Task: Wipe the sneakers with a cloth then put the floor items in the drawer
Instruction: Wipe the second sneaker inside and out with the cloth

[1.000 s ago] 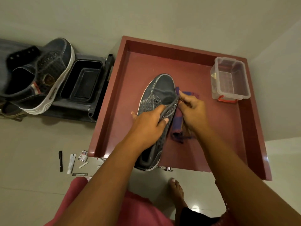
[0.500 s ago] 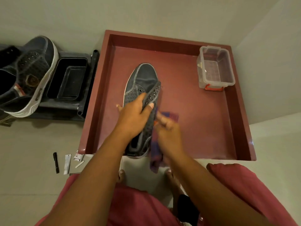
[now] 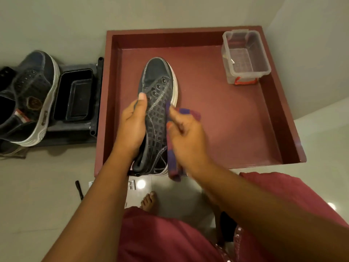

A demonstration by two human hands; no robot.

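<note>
Far left, on a dark rack (image 3: 75, 129): second sneaker (image 3: 32, 95) beside black trays (image 3: 74, 95). On the floor below: black pen (image 3: 79, 190). Centre, over the open red drawer (image 3: 236, 129): grey sneaker (image 3: 156, 103), gripped by left hand (image 3: 132, 127), fingers wrapped around its side, thumb up by the eyelets. Against its right side: purple cloth (image 3: 172, 159), clutched in right hand (image 3: 187, 137). Far corner of drawer: clear plastic box (image 3: 245, 55).
</note>
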